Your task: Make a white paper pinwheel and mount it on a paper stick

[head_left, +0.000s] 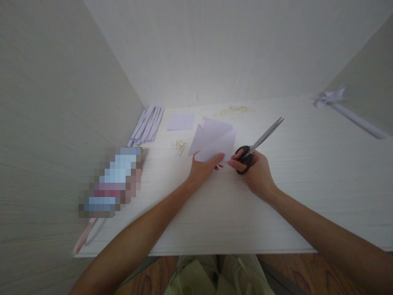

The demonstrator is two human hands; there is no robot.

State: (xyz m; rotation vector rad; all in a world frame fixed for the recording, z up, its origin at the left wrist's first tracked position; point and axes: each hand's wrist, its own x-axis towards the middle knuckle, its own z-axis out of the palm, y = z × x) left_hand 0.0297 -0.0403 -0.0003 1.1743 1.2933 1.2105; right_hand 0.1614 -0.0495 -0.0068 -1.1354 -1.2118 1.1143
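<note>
My left hand grips a white paper square by its near edge, thumb on top and fingers beneath. Slits run in from the paper's corners, so its flaps stand slightly apart. My right hand holds a pair of scissors by the black handles, with fingers through the loops. The steel blades look nearly closed and point up and away to the right, apart from the paper. The right fingertips are close to the paper's right edge; whether they touch it I cannot tell.
Rolled paper sticks lie at the back left beside a flat paper square. Nearby is a small pile of short pale pieces. A paper pinwheel on a stick rests far right. A blurred-out object stands left. Walls enclose the white table.
</note>
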